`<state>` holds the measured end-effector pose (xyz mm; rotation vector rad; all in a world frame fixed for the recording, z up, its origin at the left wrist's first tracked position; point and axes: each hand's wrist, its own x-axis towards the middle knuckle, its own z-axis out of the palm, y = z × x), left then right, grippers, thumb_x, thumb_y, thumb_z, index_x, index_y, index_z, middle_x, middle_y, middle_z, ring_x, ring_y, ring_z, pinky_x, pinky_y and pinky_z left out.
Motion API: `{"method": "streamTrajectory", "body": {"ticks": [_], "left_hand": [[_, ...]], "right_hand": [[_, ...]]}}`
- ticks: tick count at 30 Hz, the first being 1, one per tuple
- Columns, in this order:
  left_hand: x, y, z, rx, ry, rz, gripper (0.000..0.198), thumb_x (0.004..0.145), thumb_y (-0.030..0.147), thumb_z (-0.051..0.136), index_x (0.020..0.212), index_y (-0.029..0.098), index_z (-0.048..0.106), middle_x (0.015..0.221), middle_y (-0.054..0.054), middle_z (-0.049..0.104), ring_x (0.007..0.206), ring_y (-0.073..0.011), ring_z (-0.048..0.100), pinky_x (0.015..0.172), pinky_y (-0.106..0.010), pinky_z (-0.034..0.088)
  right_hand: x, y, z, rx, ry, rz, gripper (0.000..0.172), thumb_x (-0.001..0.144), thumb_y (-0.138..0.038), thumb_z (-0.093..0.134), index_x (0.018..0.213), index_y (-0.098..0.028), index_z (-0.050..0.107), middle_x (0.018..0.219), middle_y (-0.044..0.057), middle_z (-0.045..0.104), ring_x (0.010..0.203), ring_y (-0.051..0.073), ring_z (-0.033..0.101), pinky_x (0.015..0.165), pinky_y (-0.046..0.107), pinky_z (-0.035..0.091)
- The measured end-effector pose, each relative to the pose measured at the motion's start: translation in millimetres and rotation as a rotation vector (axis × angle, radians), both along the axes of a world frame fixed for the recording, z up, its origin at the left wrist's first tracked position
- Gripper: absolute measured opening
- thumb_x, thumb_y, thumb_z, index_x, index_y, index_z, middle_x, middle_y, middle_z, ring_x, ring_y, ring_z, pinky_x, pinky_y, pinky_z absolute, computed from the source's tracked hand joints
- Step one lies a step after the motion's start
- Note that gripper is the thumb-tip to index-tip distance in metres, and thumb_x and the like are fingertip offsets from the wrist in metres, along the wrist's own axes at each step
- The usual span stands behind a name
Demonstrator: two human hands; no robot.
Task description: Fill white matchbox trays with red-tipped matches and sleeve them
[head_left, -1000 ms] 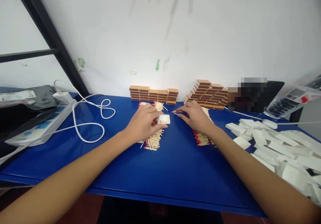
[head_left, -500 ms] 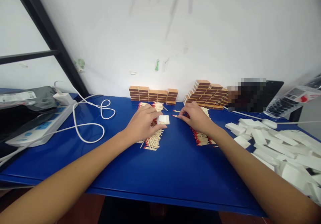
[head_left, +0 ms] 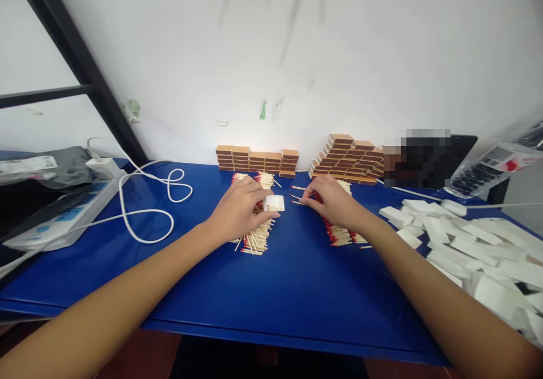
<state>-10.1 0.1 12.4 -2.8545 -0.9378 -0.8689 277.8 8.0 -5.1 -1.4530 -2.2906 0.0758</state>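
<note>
My left hand [head_left: 240,209] is closed round a small white matchbox tray [head_left: 275,202], its open end facing right; a few pale matchsticks show inside. Beneath that hand lies a heap of red-tipped matches [head_left: 257,240], partly covered by the palm and fingers. To the right, my right hand [head_left: 328,201] pinches matches [head_left: 296,199] between thumb and forefinger, their dark red heads pointing left toward the tray; how many it holds I cannot tell. A second heap of matches [head_left: 339,235] lies under and around this hand.
Stacked brown matchboxes [head_left: 257,161] and a taller stack [head_left: 350,158] stand against the wall. White trays [head_left: 462,249] are piled at right, near a plastic bottle [head_left: 487,169] and a dark phone-like slab [head_left: 462,150]. A power strip [head_left: 63,220] and white cable [head_left: 123,203] lie left on the blue table [head_left: 297,300].
Both hands stay in nearly the same places. The fingertips of my right hand and the pinched matches shift slightly; the whole view has moved a little.
</note>
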Motion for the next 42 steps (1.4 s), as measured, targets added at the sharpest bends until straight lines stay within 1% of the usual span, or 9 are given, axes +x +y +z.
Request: {"method": "streamTrajectory", "body": {"ticks": [11, 20, 22, 25, 29, 32, 35, 39, 42], "left_hand": [[-1, 2, -2.0, 0.041, -0.039, -0.001, 0.041, 0.092, 0.051, 0.076, 0.117, 0.018, 0.073, 0.095, -0.007, 0.073, 0.095, -0.0267, 0.060, 0.088, -0.042, 0.049], [0, 0, -0.5, 0.011, -0.024, -0.006, 0.042, 0.093, 0.050, 0.076, 0.118, 0.018, 0.074, 0.099, -0.009, 0.074, 0.098, -0.0271, 0.061, 0.092, -0.044, 0.049], [0, 0, -0.5, 0.013, -0.027, -0.009, 0.041, 0.093, 0.051, 0.075, 0.118, 0.019, 0.074, 0.099, -0.008, 0.075, 0.098, -0.0271, 0.061, 0.093, -0.044, 0.049], [0, 0, -0.1, 0.013, -0.020, -0.010, 0.041, 0.093, 0.051, 0.075, 0.117, 0.018, 0.074, 0.095, -0.007, 0.074, 0.096, -0.0268, 0.061, 0.092, -0.043, 0.048], [2, -3, 1.0, 0.008, -0.042, -0.028, 0.044, 0.093, 0.053, 0.074, 0.119, 0.018, 0.074, 0.095, -0.007, 0.073, 0.094, -0.0261, 0.060, 0.090, -0.042, 0.048], [5, -6, 1.3, -0.028, -0.100, -0.043, 0.043, 0.091, 0.054, 0.076, 0.115, 0.018, 0.074, 0.092, -0.006, 0.072, 0.092, -0.0248, 0.061, 0.087, -0.040, 0.048], [8, -8, 0.9, -0.078, -0.136, -0.058, 0.038, 0.091, 0.051, 0.077, 0.112, 0.019, 0.075, 0.090, -0.005, 0.071, 0.090, -0.0235, 0.061, 0.085, -0.038, 0.048], [8, -9, 0.3, -0.107, -0.147, -0.060, 0.037, 0.091, 0.049, 0.078, 0.113, 0.020, 0.075, 0.092, -0.005, 0.072, 0.090, -0.0232, 0.061, 0.085, -0.039, 0.049], [7, -8, 0.4, -0.094, -0.163, -0.028, 0.043, 0.089, 0.051, 0.080, 0.117, 0.018, 0.075, 0.089, -0.005, 0.071, 0.090, -0.0241, 0.061, 0.085, -0.039, 0.049]], "right_hand": [[-6, -1, -6.5, -0.005, -0.014, 0.026, 0.015, 0.095, -0.034, 0.069, 0.087, -0.021, 0.071, 0.097, 0.011, 0.068, 0.100, 0.030, 0.054, 0.088, 0.042, 0.043], [-4, 2, -8.0, -0.016, -0.033, 0.042, 0.018, 0.097, -0.035, 0.064, 0.087, -0.022, 0.070, 0.096, 0.011, 0.068, 0.097, 0.030, 0.055, 0.086, 0.043, 0.044], [-5, -1, -4.5, -0.008, -0.013, 0.053, 0.020, 0.098, -0.036, 0.062, 0.086, -0.022, 0.069, 0.095, 0.011, 0.068, 0.096, 0.030, 0.055, 0.085, 0.043, 0.044], [-12, -9, 7.1, 0.047, 0.092, 0.070, 0.021, 0.100, -0.038, 0.061, 0.087, -0.023, 0.068, 0.095, 0.010, 0.068, 0.097, 0.029, 0.054, 0.087, 0.043, 0.044], [-33, -29, 23.9, 0.118, 0.228, 0.117, 0.018, 0.101, -0.039, 0.063, 0.092, -0.024, 0.067, 0.096, 0.008, 0.068, 0.098, 0.028, 0.054, 0.087, 0.042, 0.044], [-50, -40, 26.7, 0.127, 0.226, 0.186, 0.016, 0.102, -0.036, 0.062, 0.092, -0.025, 0.066, 0.096, 0.007, 0.068, 0.097, 0.027, 0.054, 0.088, 0.042, 0.043], [-59, -44, 22.9, 0.135, 0.202, 0.212, 0.015, 0.103, -0.035, 0.061, 0.092, -0.024, 0.066, 0.096, 0.007, 0.068, 0.096, 0.027, 0.053, 0.090, 0.044, 0.042], [-54, -40, 18.9, 0.154, 0.213, 0.189, 0.013, 0.102, -0.033, 0.062, 0.093, -0.025, 0.066, 0.096, 0.007, 0.068, 0.094, 0.026, 0.055, 0.087, 0.042, 0.043], [-38, -27, 15.1, 0.195, 0.223, 0.092, 0.015, 0.101, -0.033, 0.062, 0.091, -0.023, 0.067, 0.090, 0.008, 0.067, 0.092, 0.026, 0.055, 0.083, 0.040, 0.044]]}}
